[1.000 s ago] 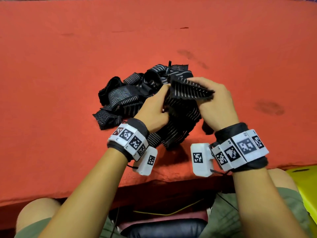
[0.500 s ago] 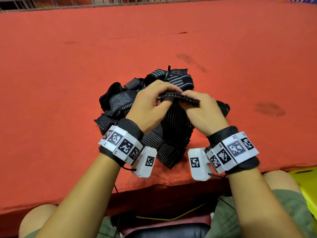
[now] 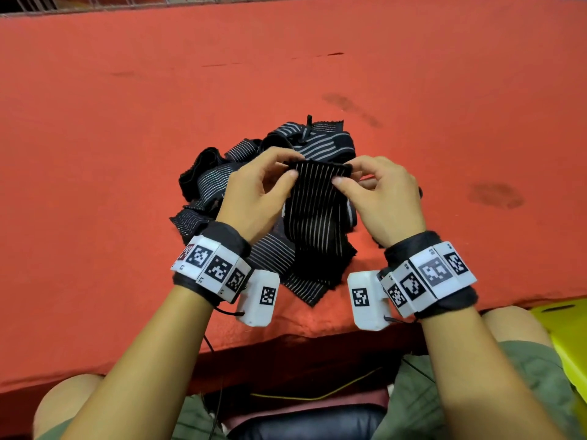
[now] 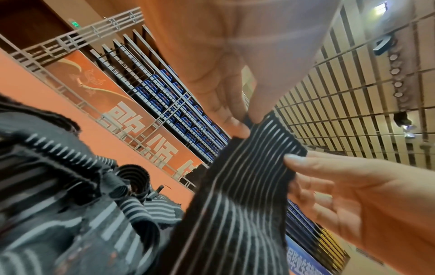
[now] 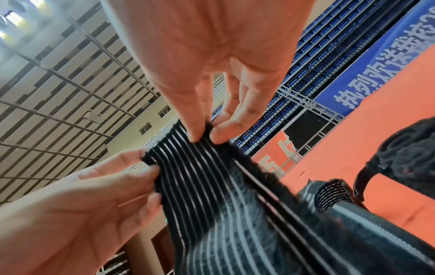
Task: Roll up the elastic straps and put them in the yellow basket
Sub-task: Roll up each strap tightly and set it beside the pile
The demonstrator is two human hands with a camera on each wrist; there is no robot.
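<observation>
A black elastic strap (image 3: 313, 198) with thin white stripes hangs flat between both hands, its top end held up above the table. My left hand (image 3: 263, 188) pinches the strap's upper left corner (image 4: 244, 128) between thumb and fingers. My right hand (image 3: 374, 192) pinches the upper right corner (image 5: 202, 135) the same way. The strap's lower part trails down into a tangled pile of similar straps (image 3: 222, 185) on the red table (image 3: 95, 154). A corner of the yellow basket (image 3: 568, 338) shows at the lower right, beside my knee.
The strap pile lies near the table's front edge (image 3: 127, 363). Dark stains (image 3: 495, 195) mark the red cloth to the right. A metal railing (image 3: 127, 1) runs behind the table's far edge. A dark seat and a yellow cable (image 3: 317, 396) are under the table.
The strap end, held edge-on and bunched a moment ago, is now spread flat and upright between both hands. The hands moved slightly apart to its two upper corners.
</observation>
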